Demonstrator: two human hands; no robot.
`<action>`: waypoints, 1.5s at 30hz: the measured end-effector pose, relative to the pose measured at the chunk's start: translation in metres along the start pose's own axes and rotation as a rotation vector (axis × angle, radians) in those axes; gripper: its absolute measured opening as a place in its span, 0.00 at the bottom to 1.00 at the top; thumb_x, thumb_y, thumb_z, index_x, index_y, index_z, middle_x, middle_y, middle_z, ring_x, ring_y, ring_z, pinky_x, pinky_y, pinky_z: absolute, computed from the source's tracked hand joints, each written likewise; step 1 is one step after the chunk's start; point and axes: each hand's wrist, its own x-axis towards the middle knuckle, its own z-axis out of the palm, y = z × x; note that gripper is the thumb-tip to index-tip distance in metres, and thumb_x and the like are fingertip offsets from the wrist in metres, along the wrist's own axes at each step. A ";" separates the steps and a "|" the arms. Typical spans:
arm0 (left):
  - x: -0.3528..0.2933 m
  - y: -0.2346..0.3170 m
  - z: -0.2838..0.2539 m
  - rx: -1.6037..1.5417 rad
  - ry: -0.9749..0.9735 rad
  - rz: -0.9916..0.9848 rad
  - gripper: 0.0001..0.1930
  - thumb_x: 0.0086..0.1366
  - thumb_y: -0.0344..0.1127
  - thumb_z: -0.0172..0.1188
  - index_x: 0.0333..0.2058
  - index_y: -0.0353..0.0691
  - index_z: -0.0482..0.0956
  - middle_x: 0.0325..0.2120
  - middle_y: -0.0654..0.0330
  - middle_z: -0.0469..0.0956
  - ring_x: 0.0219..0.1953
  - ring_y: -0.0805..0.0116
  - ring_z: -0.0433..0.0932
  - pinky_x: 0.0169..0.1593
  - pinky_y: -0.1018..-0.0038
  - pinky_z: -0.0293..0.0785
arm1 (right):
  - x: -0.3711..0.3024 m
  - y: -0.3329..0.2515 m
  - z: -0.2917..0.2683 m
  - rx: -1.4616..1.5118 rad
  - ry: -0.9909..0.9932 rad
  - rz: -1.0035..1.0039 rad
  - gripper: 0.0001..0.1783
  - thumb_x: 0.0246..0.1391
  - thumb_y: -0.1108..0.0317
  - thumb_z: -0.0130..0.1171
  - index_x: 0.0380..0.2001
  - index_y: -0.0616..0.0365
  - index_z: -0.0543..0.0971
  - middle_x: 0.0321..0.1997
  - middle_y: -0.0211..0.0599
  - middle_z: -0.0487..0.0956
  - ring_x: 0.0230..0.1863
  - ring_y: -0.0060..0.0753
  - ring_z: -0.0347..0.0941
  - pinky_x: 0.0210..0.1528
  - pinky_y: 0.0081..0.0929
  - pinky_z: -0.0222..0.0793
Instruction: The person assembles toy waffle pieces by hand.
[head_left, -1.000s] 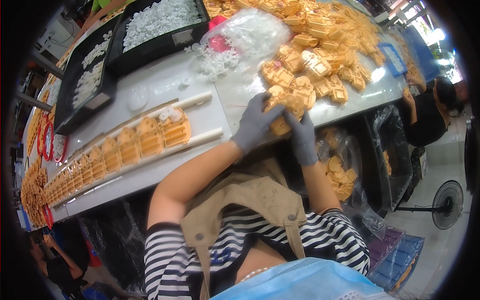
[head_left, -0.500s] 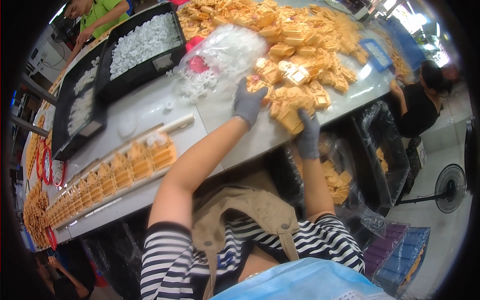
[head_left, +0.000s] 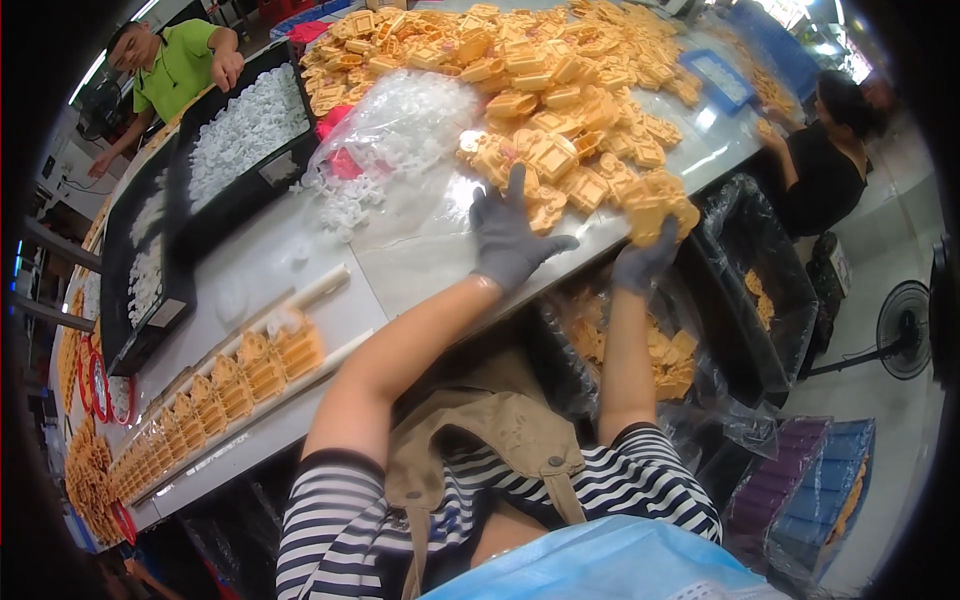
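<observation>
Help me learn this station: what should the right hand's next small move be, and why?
Probably lower the right hand toward the plastic-lined black bin: it grips orange molded plastic at the edge of the table, and similar parts lie inside. The left hand is spread, holding nothing.

Couldn't count the orange parts [head_left: 657, 200] at the right hand [head_left: 645, 264], which hid some of its fingertips. The right forearm [head_left: 628, 365] blocked some orange pieces [head_left: 674, 360] below. White bits [head_left: 717, 76] far off were too tiny, and the bottom edge chopped the face mask [head_left: 610, 565].
</observation>
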 end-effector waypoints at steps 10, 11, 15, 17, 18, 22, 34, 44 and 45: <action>0.045 0.024 0.026 0.174 0.004 0.150 0.59 0.34 0.53 0.72 0.65 0.50 0.49 0.62 0.28 0.36 0.63 0.27 0.39 0.65 0.48 0.40 | 0.126 0.085 -0.016 -0.551 -0.138 -0.033 0.27 0.50 0.59 0.62 0.49 0.64 0.71 0.47 0.41 0.72 0.45 0.34 0.71 0.50 0.27 0.66; 0.049 0.029 0.030 0.186 -0.015 0.117 0.58 0.34 0.54 0.72 0.65 0.51 0.50 0.62 0.28 0.34 0.63 0.26 0.38 0.65 0.48 0.40 | 0.135 0.092 -0.014 -0.551 -0.135 -0.033 0.27 0.50 0.59 0.62 0.49 0.64 0.71 0.47 0.41 0.72 0.45 0.34 0.71 0.50 0.27 0.66; 0.082 0.037 0.050 0.111 -0.039 0.087 0.55 0.39 0.53 0.72 0.65 0.54 0.49 0.62 0.27 0.29 0.64 0.24 0.34 0.65 0.47 0.41 | 0.181 0.138 0.004 -0.788 -0.046 -0.237 0.30 0.50 0.57 0.62 0.51 0.65 0.69 0.54 0.46 0.67 0.53 0.39 0.64 0.56 0.30 0.59; 0.100 0.042 0.063 0.129 -0.035 0.090 0.55 0.39 0.52 0.72 0.65 0.54 0.49 0.62 0.28 0.28 0.64 0.24 0.33 0.65 0.48 0.43 | 0.201 0.163 0.001 -1.015 -0.008 -0.374 0.35 0.50 0.53 0.61 0.53 0.68 0.66 0.61 0.53 0.59 0.61 0.46 0.57 0.62 0.34 0.53; 0.110 0.036 0.065 0.161 -0.020 0.078 0.55 0.40 0.51 0.72 0.65 0.55 0.49 0.63 0.29 0.27 0.64 0.24 0.33 0.65 0.48 0.45 | 0.196 0.160 0.018 -0.961 -0.063 -0.293 0.35 0.51 0.52 0.60 0.54 0.67 0.65 0.61 0.54 0.58 0.61 0.50 0.55 0.63 0.35 0.52; 0.159 0.033 0.081 0.155 0.000 0.059 0.55 0.39 0.51 0.73 0.65 0.58 0.49 0.63 0.31 0.28 0.64 0.25 0.35 0.63 0.51 0.53 | 0.226 0.196 0.032 -1.081 -0.065 -0.319 0.33 0.52 0.49 0.57 0.56 0.59 0.66 0.65 0.52 0.55 0.67 0.54 0.47 0.67 0.39 0.47; 0.311 -0.017 0.117 0.243 0.153 0.241 0.53 0.42 0.57 0.69 0.65 0.56 0.49 0.64 0.32 0.32 0.65 0.31 0.43 0.63 0.55 0.54 | 0.250 0.290 0.132 -0.942 -0.198 -0.167 0.38 0.50 0.43 0.54 0.56 0.60 0.63 0.66 0.63 0.47 0.68 0.60 0.45 0.64 0.43 0.52; 0.380 -0.051 0.114 0.502 0.265 0.275 0.41 0.51 0.54 0.65 0.62 0.68 0.53 0.63 0.42 0.44 0.59 0.31 0.53 0.55 0.50 0.66 | 0.327 0.318 0.135 -1.202 -0.573 -0.648 0.30 0.47 0.46 0.60 0.49 0.55 0.74 0.46 0.56 0.76 0.48 0.53 0.73 0.51 0.37 0.68; 0.383 -0.039 0.097 0.459 0.095 0.141 0.44 0.52 0.49 0.67 0.65 0.60 0.51 0.66 0.38 0.35 0.65 0.32 0.43 0.65 0.53 0.53 | 0.322 0.295 0.135 -1.222 -0.658 -0.653 0.27 0.48 0.46 0.59 0.45 0.55 0.77 0.44 0.54 0.78 0.45 0.54 0.74 0.49 0.37 0.69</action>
